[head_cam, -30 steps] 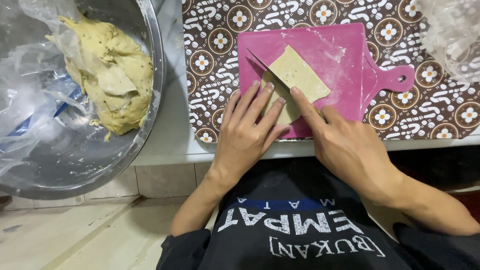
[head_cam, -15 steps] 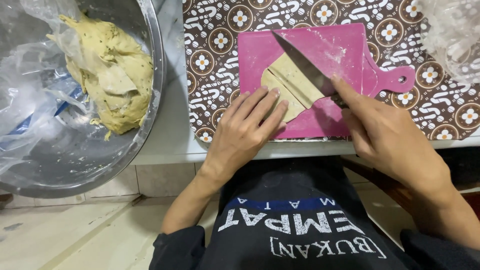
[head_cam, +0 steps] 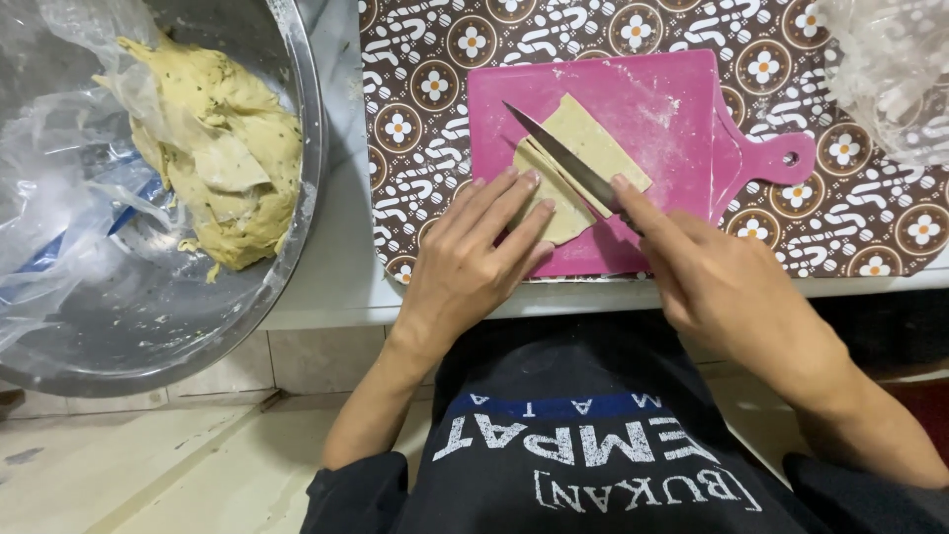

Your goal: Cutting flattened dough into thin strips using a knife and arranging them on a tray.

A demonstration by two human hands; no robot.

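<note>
At the counter's edge: a pink plastic cutting board with a holed handle (head_cam: pixel 682 119) lies on a brown patterned cloth with white flowers (head_cam: pixel 435 109).
Dough: a flat, pale yellow rectangle of rolled dough (head_cam: pixel 583 148) sits tilted near the middle of the board, with cut lines running along its length.
Left hand: the left hand (head_cam: pixel 474 262) lies flat, fingers stretched out and loose, their tips pressing the near-left end of the dough.
Right hand: the right hand (head_cam: pixel 722 287) is clenched around the handle of a long steel-bladed knife (head_cam: pixel 563 158), forefinger laid along the top.
Knife: its blade lies slantwise across the dough, tip pointing up-left.
To the left: a big round metal bowl (head_cam: pixel 297 188) holds a speckled yellow lump of dough (head_cam: pixel 237 168) beside crumpled clear plastic (head_cam: pixel 69 188).
Far right: more clear plastic wrap (head_cam: pixel 890 69) on the cloth.
</note>
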